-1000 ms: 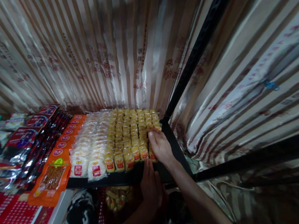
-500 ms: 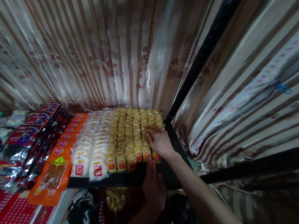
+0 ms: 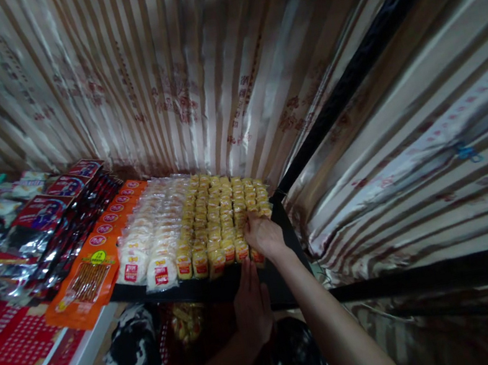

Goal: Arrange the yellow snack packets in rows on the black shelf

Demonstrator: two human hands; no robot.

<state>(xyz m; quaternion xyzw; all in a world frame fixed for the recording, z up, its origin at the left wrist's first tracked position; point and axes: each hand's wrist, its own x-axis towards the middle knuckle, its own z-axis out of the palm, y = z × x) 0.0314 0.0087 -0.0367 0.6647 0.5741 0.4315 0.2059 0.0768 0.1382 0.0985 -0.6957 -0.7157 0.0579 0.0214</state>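
Several rows of small yellow snack packets (image 3: 219, 218) lie on a black shelf (image 3: 187, 290) against a striped wall covering. My right hand (image 3: 263, 236) rests on the right-most row, fingers curled over the packets near the shelf's front corner. My left hand (image 3: 252, 304) lies flat against the shelf's front edge, just below the right hand, fingers pointing up. Whether the right hand grips a packet is hidden by its own back.
White packets with red labels (image 3: 151, 246) lie left of the yellow ones, then orange packs (image 3: 93, 265) and dark red packs (image 3: 57, 221). A red basket of snacks (image 3: 186, 325) sits below the shelf. A black post (image 3: 364, 60) runs up at right.
My right hand has slid a little toward the front of the right row. The left hand stays on the shelf edge. The view has shifted slightly.
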